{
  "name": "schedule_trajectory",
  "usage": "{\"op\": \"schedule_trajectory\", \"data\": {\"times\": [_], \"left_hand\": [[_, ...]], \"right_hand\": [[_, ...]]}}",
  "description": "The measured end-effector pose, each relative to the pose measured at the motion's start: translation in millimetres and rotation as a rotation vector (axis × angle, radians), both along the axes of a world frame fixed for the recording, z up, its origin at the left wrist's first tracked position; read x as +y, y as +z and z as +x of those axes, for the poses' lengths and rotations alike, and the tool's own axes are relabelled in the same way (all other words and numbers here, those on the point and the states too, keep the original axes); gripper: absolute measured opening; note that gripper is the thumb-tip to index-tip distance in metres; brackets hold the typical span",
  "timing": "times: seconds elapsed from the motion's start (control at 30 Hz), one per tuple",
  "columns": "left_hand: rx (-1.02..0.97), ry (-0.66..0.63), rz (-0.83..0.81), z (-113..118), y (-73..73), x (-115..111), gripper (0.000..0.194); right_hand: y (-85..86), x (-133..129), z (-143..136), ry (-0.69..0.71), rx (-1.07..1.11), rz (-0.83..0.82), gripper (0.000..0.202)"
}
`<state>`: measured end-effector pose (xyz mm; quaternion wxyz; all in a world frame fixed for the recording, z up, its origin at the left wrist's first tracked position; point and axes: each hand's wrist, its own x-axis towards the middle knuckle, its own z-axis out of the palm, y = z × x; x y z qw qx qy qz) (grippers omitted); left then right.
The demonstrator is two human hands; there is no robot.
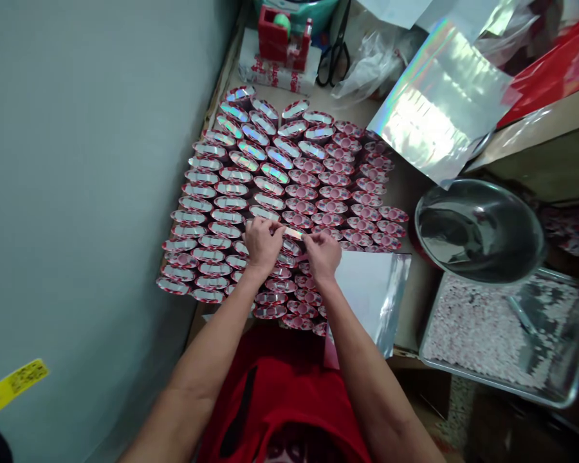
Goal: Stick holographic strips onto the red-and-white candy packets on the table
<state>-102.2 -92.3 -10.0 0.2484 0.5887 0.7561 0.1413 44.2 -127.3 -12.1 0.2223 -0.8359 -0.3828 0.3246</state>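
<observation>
Left hand (264, 244) and right hand (323, 256), fingers clamped on a shiny strip (294, 233) at dial centre, over red-rimmed oval pieces (269, 200), white package (277, 78) at 12 o'clock, its red print too small to read, yellow label (15, 387) with code at 8 o'clock

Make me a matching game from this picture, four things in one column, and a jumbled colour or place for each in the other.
Column one:
1. Shiny strip
2. Tape dispenser
3. Scissors
4. Metal tray

Column two:
A. Black, with looped handles
B. Holding many small pale pieces
C. Red, with a green part in it
D. Held between the left hand and the right hand

Right pairs: 1-D, 2-C, 3-A, 4-B
</observation>
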Motion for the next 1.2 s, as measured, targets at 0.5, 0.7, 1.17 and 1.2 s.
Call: {"op": "schedule_trajectory", "data": {"times": [0.5,0.7,1.17,1.2], "left_hand": [[0.001,0.131,0.134,3,-7.0,6,0.030],[-0.241,0.201,0.101,-6,5.1,10,0.034],[-1.245,0.603,-0.477,8,26.9,-54,0.048],[-1.199,0.574,-0.443,5,23.3,-50,0.044]], "right_hand": [[-8.5,12,-2,-0.032,-0.132,-0.051,0.038],[6.4,14,3,-0.105,0.086,0.067,0.039],[22.4,10,-7,-0.200,0.419,0.198,0.050],[23.1,8,-4,-0.201,0.475,0.196,0.052]]}}
